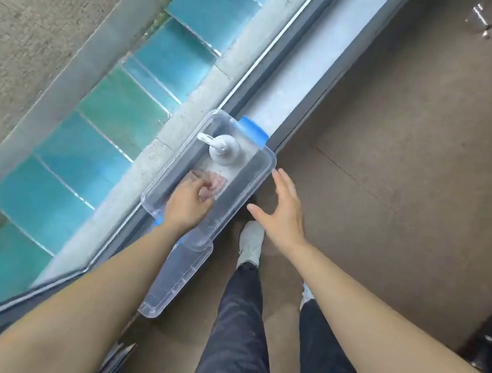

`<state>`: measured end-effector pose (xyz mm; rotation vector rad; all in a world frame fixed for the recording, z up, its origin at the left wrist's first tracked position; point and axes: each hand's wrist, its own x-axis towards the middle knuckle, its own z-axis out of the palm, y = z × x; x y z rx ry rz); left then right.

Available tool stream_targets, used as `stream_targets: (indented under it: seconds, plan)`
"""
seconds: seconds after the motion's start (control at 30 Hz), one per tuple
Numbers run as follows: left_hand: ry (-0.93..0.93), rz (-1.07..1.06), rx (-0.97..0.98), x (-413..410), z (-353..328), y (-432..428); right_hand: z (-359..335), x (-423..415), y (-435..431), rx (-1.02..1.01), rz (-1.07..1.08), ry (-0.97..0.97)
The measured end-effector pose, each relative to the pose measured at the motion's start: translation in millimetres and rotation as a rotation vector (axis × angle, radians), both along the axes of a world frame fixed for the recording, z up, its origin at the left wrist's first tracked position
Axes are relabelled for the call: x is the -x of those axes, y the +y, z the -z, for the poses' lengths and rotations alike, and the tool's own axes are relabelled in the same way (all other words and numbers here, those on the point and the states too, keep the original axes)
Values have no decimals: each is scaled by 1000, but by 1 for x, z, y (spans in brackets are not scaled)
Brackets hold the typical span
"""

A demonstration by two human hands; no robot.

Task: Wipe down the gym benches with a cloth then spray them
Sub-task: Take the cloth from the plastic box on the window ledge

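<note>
Cloth (215,183), pink, lies in the near half of a clear bin (269,158) on the window sill (282,96). The left hand (188,202) reaches in, its fingers curled onto the cloth. A bottle (223,150) stands in the far half. The right hand (285,214) hovers spread and holds nothing, just right of the rim. A lid (174,280) lies nearer, and the floor (398,176) opens to the right.

One clear tub (268,161), one lid (176,281), one spray bottle (223,151), one pink cloth (218,183).

In bin (251,184): bottle (223,151), perhaps cloth (216,184).
</note>
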<state>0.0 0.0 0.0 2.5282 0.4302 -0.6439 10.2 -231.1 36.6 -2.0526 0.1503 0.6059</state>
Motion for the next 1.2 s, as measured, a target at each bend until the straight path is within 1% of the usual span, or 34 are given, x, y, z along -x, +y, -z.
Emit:
stream_targets:
  seconds: [0.03,0.07,0.13,0.2,0.27,0.4,0.5,0.63,0.7,0.8,0.87,0.97,1.03,1.1,1.2]
  plan:
    - [-1,72,-44,-6,10,4,5,-2,4,-3,21,-9]
    - [34,140,-125,-12,15,6,8,-5,7,7,41,-5]
    - [140,235,-224,-19,26,11,12,-3,13,28,59,-8]
    - [198,281,-275,-23,39,15,17,-2,15,78,68,-23]
    - [203,309,-280,-25,48,21,20,-2,17,110,57,-41]
    - [126,166,-140,-28,35,22,23,1,22,116,58,-16]
    - [36,42,-4,-21,3,21,18,1,24,119,54,21]
    - [-78,-75,206,1,-54,13,6,-7,13,97,-24,111]
    - [-128,-51,296,11,-86,2,-8,-10,-1,90,-64,148]
    - [-159,84,383,20,-132,-20,-47,0,-24,59,-54,137]
    - [-160,168,427,24,-158,-40,-78,18,-39,-53,12,158]
    - [-159,292,490,29,-194,-77,-123,52,-67,-291,82,119]
    - [-154,384,522,33,-215,-105,-153,77,-92,-395,152,98]
    - [-149,440,531,40,-234,-137,-175,101,-119,-406,252,56]
    - [-104,425,583,53,-260,-193,-189,136,-167,-273,394,-11]
